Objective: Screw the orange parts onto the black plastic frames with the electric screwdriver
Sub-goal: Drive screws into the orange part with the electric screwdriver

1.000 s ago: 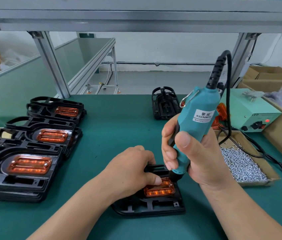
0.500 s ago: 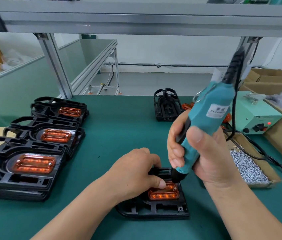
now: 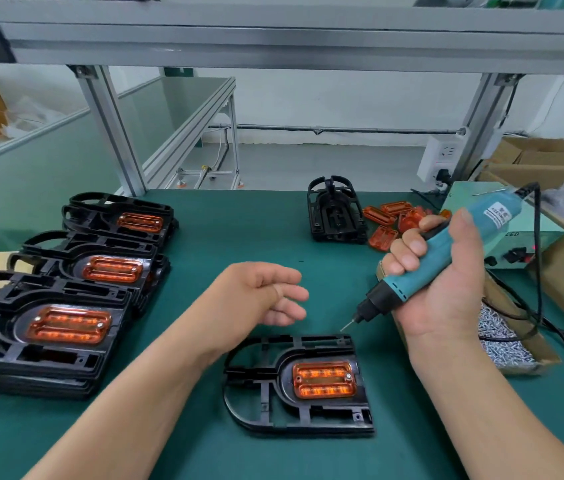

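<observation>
A black plastic frame (image 3: 266, 386) lies flat on the green mat in front of me, with an orange part (image 3: 323, 380) seated in it and a screw visible at its right end. My left hand (image 3: 259, 299) hovers above and behind the frame, fingers apart, holding nothing. My right hand (image 3: 443, 282) grips the teal electric screwdriver (image 3: 429, 268), tilted, its bit pointing down-left above the frame's far right corner without touching it.
Three stacks of frames with orange parts (image 3: 69, 323) line the left side. Bare frames (image 3: 334, 211) and loose orange parts (image 3: 391, 220) lie at the back. A cardboard tray of screws (image 3: 502, 337) and a teal power box (image 3: 519, 233) sit right, cable trailing.
My left hand has let go of the frame and lifted away, opening. My right hand has raised the screwdriver off the orange part and swung it to the right.
</observation>
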`<state>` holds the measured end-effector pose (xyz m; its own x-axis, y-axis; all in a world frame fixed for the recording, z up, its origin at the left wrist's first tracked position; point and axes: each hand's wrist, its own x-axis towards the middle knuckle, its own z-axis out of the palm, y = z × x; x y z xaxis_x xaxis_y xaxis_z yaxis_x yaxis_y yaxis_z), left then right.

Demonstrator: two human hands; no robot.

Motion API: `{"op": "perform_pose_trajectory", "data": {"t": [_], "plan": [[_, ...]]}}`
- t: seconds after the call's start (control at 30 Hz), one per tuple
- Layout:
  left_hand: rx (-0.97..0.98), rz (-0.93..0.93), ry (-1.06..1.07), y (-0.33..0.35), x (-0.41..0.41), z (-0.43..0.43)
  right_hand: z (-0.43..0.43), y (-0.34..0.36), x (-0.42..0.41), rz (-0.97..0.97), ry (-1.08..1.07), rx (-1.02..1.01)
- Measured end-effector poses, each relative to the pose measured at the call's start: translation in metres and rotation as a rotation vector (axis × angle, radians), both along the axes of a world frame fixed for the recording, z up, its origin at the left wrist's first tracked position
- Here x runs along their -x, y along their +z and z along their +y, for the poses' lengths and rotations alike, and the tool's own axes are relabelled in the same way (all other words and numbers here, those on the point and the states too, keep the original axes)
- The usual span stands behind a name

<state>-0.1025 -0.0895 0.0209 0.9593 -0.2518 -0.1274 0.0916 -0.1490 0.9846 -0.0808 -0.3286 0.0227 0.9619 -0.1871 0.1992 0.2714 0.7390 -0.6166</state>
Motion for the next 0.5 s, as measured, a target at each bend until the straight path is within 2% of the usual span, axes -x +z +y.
{"op": "perform_pose_trajectory", "data": {"t": [0.1,0.23,0.4,0.5], "plan": [[0.073,0.027,-0.048,-0.0005,0.0003,-0.0011,0.0017,-0.0022,-0.0005,0.006,0.008,0.009],[-0.003,0.032,-0.065,-0.0002,0.0028,-0.005,0.0045,-0.0026,0.0,0.002,0.025,0.021],[-0.143,-0.067,-0.007,-0.0044,0.0011,-0.0069,0.007,-0.0022,0.0017,0.008,0.032,0.028],[-0.085,-0.048,-0.024,-0.0037,0.0017,-0.0053,0.0082,-0.0017,0.003,0.016,0.031,0.029]]}}
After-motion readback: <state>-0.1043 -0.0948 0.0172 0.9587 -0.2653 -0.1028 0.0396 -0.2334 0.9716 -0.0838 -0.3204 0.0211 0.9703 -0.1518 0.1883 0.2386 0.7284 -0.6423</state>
